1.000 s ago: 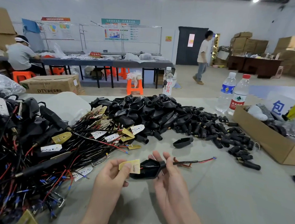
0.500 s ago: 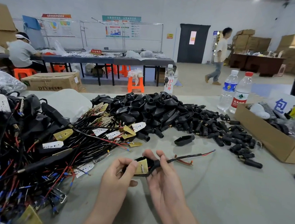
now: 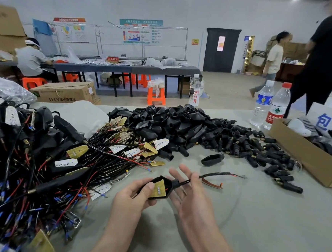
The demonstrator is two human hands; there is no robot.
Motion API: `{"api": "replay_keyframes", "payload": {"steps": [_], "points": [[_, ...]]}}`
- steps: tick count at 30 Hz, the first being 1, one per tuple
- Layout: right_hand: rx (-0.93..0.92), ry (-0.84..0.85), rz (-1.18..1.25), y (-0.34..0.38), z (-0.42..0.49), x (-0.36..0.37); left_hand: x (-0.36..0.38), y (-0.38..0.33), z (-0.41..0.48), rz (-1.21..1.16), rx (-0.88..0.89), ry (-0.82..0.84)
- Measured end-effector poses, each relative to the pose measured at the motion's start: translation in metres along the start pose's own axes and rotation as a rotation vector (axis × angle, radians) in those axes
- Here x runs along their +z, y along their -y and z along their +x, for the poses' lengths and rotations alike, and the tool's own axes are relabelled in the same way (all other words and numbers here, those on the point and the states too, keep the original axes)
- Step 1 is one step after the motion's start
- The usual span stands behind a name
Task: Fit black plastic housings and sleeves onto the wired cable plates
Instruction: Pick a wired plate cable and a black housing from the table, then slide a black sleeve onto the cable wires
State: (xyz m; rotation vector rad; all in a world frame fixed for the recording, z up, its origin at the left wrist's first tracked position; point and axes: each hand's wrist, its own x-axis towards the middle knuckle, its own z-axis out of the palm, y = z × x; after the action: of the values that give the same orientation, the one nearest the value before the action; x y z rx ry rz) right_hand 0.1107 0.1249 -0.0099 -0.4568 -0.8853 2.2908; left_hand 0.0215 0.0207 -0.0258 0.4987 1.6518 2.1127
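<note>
A black plastic housing with a gold cable plate seated inside it sits between my hands, low in the middle. My left hand grips the housing's left end, thumb on the plate. My right hand lies open under the housing's neck, fingers spread, the black and red cable running over them to the right. A heap of loose black housings and short sleeves lies behind. Wired plates fan out of a tangle on the left.
A single housing lies alone on the grey table. A cardboard box stands at the right edge, two water bottles behind it. A person in black stands close at the far right.
The gold plate has slid fully into the black housing. My right hand has opened and spread its fingers beneath it. A person in black has stepped in at the right.
</note>
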Motion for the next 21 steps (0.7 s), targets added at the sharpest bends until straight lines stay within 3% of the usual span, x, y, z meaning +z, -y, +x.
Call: {"api": "replay_keyframes", "payload": {"steps": [6, 8, 11, 17, 21], "points": [[-0.065, -0.015, -0.147, -0.005, -0.001, 0.002, 0.002, 0.001, -0.004, -0.008, -0.012, -0.045], [-0.085, -0.022, -0.122, -0.002, -0.001, 0.002, 0.01, 0.0, -0.009, -0.008, -0.033, -0.01], [-0.135, -0.04, -0.097, 0.004, -0.003, 0.004, 0.026, 0.005, -0.022, 0.178, 0.016, 0.12], [-0.177, 0.067, -0.758, 0.036, -0.011, -0.003, 0.023, 0.006, -0.035, 0.53, 0.174, 0.36], [-0.07, 0.303, -1.141, 0.076, -0.02, -0.012, 0.022, 0.003, -0.038, 0.551, 0.186, 0.494]]}}
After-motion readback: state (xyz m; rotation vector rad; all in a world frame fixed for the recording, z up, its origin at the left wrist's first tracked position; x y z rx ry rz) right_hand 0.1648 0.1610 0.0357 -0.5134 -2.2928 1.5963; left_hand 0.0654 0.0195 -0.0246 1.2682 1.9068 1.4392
